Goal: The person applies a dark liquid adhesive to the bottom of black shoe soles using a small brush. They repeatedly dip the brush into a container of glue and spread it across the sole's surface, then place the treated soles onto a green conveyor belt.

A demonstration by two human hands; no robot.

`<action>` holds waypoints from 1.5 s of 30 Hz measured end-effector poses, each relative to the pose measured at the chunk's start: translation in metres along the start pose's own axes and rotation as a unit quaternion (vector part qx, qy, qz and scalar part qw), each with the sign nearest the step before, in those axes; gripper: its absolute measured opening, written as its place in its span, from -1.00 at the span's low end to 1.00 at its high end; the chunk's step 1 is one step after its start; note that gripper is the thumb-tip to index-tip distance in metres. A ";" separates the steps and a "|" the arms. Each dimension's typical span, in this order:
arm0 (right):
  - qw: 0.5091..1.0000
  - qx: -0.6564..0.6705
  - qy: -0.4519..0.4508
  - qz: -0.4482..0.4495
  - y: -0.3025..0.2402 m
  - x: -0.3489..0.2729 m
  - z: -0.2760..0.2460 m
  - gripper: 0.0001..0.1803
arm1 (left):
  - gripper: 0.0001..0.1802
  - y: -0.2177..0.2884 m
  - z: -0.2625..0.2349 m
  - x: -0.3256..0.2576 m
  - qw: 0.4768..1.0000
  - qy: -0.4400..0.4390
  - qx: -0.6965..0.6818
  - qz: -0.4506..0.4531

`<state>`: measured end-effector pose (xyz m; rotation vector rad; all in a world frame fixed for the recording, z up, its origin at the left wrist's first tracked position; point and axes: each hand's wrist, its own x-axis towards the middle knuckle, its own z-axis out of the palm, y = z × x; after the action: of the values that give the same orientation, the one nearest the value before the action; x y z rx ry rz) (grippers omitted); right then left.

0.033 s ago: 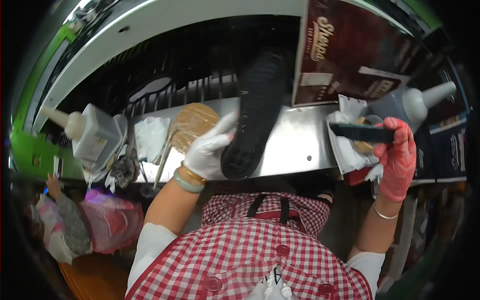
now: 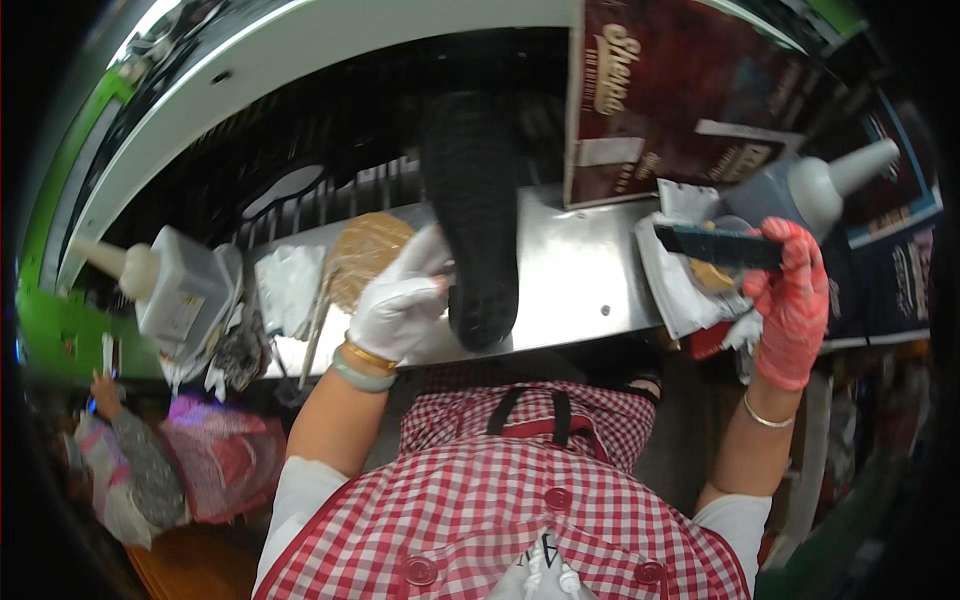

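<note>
Left hand in white glove, grip curled against ribbed black oblong waffle iron at centre of shiny steel table. Right hand in pink rubber glove, grip pinched on flat dark scraper. Round golden waffle left of iron

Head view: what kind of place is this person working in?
Probably a street food or snack stall. A steel counter holds squeeze bottles, a round waffle-like wafer lies by the gloved left hand, and the person wears a checked apron.
</note>
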<state>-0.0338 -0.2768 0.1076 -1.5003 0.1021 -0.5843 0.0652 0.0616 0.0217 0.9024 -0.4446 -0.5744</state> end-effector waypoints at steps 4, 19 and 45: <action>0.984 -0.117 0.121 0.056 -0.001 0.000 -0.028 -0.75 | -0.26 -0.029 0.004 -0.026 0.922 0.169 -0.330 -0.117; 0.974 -0.141 0.151 0.092 0.068 0.013 -0.085 -0.77 | -0.38 -0.072 0.019 -0.040 0.916 0.140 -0.339 -0.165; 0.964 0.185 0.006 0.190 0.037 -0.061 0.095 -0.75 | -0.13 -0.058 0.078 -0.002 0.963 0.099 -0.242 -0.063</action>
<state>-0.0358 -0.1660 0.0634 -1.0765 0.2697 -0.2817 0.0021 -0.0121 0.0157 0.5116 -0.0552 -0.6651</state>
